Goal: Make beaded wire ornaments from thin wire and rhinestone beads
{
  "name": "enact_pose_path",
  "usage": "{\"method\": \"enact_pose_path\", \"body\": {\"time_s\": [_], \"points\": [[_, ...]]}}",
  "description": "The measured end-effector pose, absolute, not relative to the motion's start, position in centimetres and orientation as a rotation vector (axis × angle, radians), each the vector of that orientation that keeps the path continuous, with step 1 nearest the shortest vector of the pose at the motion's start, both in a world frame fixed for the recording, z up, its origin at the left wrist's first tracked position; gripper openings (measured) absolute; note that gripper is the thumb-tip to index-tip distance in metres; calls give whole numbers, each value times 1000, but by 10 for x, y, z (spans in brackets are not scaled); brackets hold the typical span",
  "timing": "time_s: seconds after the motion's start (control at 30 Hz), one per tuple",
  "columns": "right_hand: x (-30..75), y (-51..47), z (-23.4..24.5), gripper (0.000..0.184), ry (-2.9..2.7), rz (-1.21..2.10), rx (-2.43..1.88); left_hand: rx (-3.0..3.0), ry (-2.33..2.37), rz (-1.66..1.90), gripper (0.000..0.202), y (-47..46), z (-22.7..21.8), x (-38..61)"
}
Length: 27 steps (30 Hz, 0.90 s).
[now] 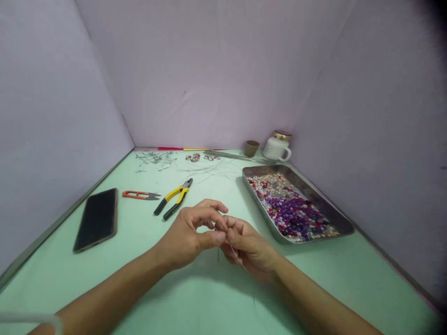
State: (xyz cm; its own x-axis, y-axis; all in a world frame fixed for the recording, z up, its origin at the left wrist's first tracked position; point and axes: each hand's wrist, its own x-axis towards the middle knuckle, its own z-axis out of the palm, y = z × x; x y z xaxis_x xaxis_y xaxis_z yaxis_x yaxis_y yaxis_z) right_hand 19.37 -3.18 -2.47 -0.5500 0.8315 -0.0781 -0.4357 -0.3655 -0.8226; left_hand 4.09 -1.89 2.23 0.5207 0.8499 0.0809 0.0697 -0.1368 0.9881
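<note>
My left hand (192, 232) and my right hand (246, 242) meet over the middle of the table, their fingertips pinched close together. Between them runs a thin wire (236, 255), which slants down across my right hand's fingers. Another short, thin end hangs straight below my left thumb. Whatever sits right at the fingertips is too small and too covered to make out. Nearest my left hand lie pliers (175, 197) with yellow and black handles. To the right of my right hand stands a metal tray (260, 207) full of mixed purple, red, white and gold beads (293, 214).
Orange thread snips (139, 195) and a phone (98, 218) lie at the left. Along the back are wire scraps (157, 159), beaded pieces (193, 157), loose wires (209, 171), a small brown pot (251, 148) and a white lidded mug (277, 147). Walls enclose three sides.
</note>
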Motion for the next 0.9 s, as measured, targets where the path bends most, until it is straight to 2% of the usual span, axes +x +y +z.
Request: {"method": "enact_pose_path", "body": {"time_s": [0.13,0.3,0.47,0.6,0.7,0.77,0.9], "points": [[191,-34,-19,40,-1074,2099,-578,1785,736,827,2,-25,37,37],[186,-29,-4,34,-1054,2173,-528,1925,678,876,8,-23,44,28],[180,-19,7,26,-1017,2083,-594,1999,815,982,22,-15,43,19],[175,-9,8,18,-971,1944,-673,1979,991,1085,22,-9,40,16],[171,-4,6,15,-943,1902,-697,1966,953,1077,15,-5,32,17],[170,-3,4,16,-888,1919,-708,1935,902,1067,13,-2,27,19],[169,-3,-2,22,-795,1992,-730,1979,856,1053,21,-1,20,20]]}}
